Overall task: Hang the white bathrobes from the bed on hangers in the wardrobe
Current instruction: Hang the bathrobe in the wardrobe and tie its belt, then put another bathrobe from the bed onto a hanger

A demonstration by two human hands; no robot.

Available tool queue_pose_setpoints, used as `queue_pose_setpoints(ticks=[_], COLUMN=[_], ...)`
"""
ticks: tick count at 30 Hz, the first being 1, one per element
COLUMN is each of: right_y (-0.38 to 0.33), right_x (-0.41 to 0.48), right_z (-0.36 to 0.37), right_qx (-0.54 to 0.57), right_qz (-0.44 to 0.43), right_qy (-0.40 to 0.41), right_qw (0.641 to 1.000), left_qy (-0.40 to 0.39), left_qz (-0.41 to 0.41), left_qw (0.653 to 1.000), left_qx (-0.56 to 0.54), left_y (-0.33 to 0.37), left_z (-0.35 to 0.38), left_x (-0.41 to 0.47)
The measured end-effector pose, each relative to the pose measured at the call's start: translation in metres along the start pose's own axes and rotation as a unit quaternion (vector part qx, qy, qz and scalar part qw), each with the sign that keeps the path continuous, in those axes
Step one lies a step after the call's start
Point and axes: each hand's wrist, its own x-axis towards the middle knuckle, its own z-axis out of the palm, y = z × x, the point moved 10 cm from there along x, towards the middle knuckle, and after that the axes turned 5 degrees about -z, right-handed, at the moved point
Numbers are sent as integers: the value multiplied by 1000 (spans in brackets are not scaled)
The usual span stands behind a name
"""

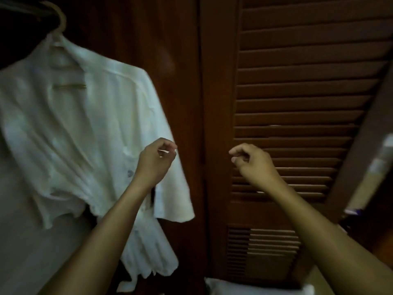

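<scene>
One white bathrobe point(70, 128) is up on its hanger point(62, 19) at the far left. The hook goes into the dark top of the wardrobe point(131, 39), and the hanger's bar shows across the open neckline. It hangs from the shoulders so the cloth drops straight, though the lower front is bunched and the near sleeve swings out to the right.

My left hand point(155, 161) is raised in front of that sleeve's edge, fingers curled with the thumb close to the fingertips. I cannot tell whether it nips the hem or only hovers before it. My right hand point(253, 162) is up at the same height, well apart from the robe, in front of the louvred door point(297, 103). Its fingers are loosely curled and it holds nothing.

I judge this robe as good as hung, and my hands are placed to tidy the sleeve or let go.

Inside the wardrobe I see only this one robe; the rest is too dark to tell. Low and near, a patch of white cloth point(255, 288) shows, too blurred to name.
</scene>
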Motion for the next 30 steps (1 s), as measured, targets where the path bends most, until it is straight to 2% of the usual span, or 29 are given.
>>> queue_pose_setpoints(ticks=[7,14,21,30], right_y=[104,166,194,172], right_x=[-121,-307,-522,-791], right_z=[-144,-324,-485,-606], right_qx=[-64,-95,-183,-220], right_qz=[121,243,336,443], right_qy=[100,230,295,460], right_qw=[985,938,876,737], left_qy=[-180,-331,-480,-637], left_qz=[64,134,183,307], left_qw=[980,928,845,694], left_qx=[-56,-106,-147,-138], left_y=[94,244,385,539], left_z=[186,384,545,661], left_x=[-49,-185,-385,-663])
